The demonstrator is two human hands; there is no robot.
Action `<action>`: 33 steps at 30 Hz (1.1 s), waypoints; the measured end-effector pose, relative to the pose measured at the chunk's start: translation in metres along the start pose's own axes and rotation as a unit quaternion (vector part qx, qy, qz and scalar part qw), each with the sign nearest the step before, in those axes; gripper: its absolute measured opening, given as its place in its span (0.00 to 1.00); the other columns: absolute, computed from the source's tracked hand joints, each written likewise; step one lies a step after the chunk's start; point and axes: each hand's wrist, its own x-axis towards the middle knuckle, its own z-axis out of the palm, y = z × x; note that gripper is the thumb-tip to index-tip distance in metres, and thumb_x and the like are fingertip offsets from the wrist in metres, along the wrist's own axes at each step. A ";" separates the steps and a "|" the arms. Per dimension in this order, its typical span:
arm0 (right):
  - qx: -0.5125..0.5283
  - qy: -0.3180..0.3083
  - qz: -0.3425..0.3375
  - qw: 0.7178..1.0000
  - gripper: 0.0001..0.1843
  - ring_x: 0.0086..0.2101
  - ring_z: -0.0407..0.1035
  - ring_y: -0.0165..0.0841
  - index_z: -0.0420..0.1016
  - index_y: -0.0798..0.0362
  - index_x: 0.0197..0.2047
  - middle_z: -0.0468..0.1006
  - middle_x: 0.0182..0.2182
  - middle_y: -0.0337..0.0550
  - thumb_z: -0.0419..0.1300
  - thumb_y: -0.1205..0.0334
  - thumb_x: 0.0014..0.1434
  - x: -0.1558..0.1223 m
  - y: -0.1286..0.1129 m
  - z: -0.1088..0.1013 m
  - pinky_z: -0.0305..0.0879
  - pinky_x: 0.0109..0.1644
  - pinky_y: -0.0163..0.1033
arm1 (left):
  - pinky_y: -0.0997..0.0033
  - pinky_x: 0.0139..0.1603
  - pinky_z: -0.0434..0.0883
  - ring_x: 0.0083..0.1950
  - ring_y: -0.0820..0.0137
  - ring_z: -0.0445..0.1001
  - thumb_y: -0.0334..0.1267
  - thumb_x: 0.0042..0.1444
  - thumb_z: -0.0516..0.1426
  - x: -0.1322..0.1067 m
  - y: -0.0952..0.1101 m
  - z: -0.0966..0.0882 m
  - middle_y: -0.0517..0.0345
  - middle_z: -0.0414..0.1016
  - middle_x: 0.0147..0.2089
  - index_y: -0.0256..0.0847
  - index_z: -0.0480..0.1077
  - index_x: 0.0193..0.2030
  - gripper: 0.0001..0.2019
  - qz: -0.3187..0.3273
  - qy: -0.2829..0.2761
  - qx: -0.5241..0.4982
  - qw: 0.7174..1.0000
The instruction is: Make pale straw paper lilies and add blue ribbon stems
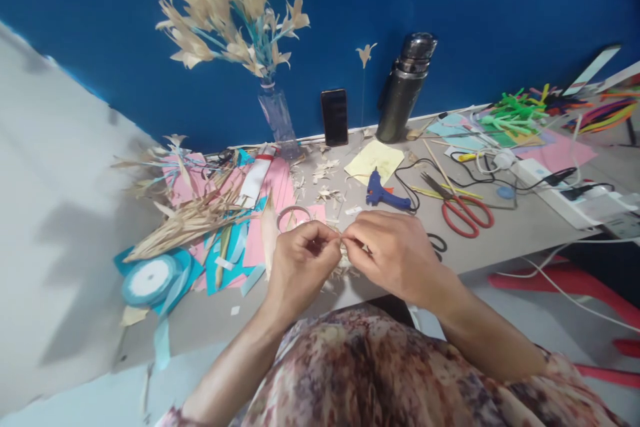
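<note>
A ribbon roll (153,279) lay left of the left hand (306,268), pinched fingertip to fingertip above pale scraps (345,271) with the right hand (393,253), anything held too small to tell, a glue gun (375,193) beyond, scissors (452,198) farther right.

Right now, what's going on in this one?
A person's left hand and right hand meet over the table, each in a pinching grip; whatever sits between them is too small to tell. Pale scraps lie just beyond. The glue gun and red-handled scissors lie on the table, in neither hand. Pale flowers stand in a clear bottle by the blue wall.
</note>
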 end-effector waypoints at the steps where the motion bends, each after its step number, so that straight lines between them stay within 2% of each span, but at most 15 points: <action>1: 0.012 -0.003 0.005 1.000 0.13 0.26 0.63 0.29 0.72 0.53 0.24 0.73 0.22 0.39 0.56 0.69 0.61 0.000 0.001 0.001 0.50 0.32 0.39 | 0.79 0.22 0.58 0.21 0.78 0.62 0.31 0.48 0.59 0.000 -0.001 -0.001 0.64 0.69 0.20 0.38 0.73 0.23 0.05 0.002 -0.009 0.003 1.000; 7: 0.115 0.009 0.079 0.990 0.11 0.24 0.61 0.28 0.70 0.53 0.20 0.70 0.20 0.37 0.57 0.73 0.51 -0.003 0.001 0.009 0.50 0.30 0.37 | 0.79 0.22 0.59 0.22 0.78 0.62 0.32 0.47 0.60 0.000 -0.007 -0.001 0.63 0.68 0.20 0.37 0.73 0.23 0.04 -0.025 -0.054 -0.038 0.998; 13: 0.198 0.004 0.140 0.970 0.09 0.25 0.64 0.28 0.74 0.53 0.24 0.72 0.22 0.36 0.59 0.71 0.54 -0.004 0.001 0.011 0.53 0.30 0.35 | 0.77 0.24 0.63 0.22 0.76 0.65 0.35 0.49 0.61 0.002 -0.008 0.000 0.62 0.70 0.20 0.37 0.73 0.25 0.05 -0.054 -0.051 -0.091 0.993; 17: 0.195 -0.032 0.122 0.973 0.10 0.28 0.68 0.28 0.77 0.52 0.29 0.77 0.25 0.37 0.58 0.71 0.60 -0.004 0.002 0.004 0.56 0.34 0.34 | 0.78 0.23 0.61 0.21 0.77 0.63 0.37 0.49 0.62 0.000 -0.008 -0.001 0.63 0.69 0.19 0.36 0.74 0.25 0.06 -0.055 -0.045 -0.080 0.994; 21: 0.157 -0.049 0.086 0.983 0.11 0.27 0.68 0.28 0.76 0.53 0.28 0.76 0.25 0.38 0.58 0.72 0.60 -0.004 0.003 -0.001 0.56 0.33 0.34 | 0.78 0.22 0.59 0.22 0.77 0.63 0.36 0.49 0.62 -0.003 -0.008 0.001 0.62 0.70 0.21 0.36 0.74 0.25 0.06 -0.056 -0.051 -0.052 0.996; 27: 0.130 -0.027 0.078 0.988 0.11 0.27 0.68 0.28 0.75 0.54 0.26 0.76 0.24 0.38 0.58 0.73 0.58 -0.006 0.002 0.001 0.55 0.32 0.34 | 0.79 0.22 0.59 0.23 0.78 0.62 0.34 0.47 0.60 -0.005 -0.008 0.007 0.62 0.69 0.22 0.36 0.73 0.24 0.05 -0.025 -0.018 -0.034 0.999; 33: 0.124 -0.016 0.088 0.988 0.11 0.27 0.68 0.28 0.75 0.53 0.27 0.76 0.25 0.38 0.58 0.73 0.58 -0.008 0.002 0.004 0.54 0.32 0.35 | 0.79 0.23 0.60 0.22 0.77 0.63 0.34 0.47 0.60 -0.005 -0.009 0.006 0.62 0.70 0.21 0.37 0.73 0.23 0.05 -0.026 -0.020 -0.035 0.999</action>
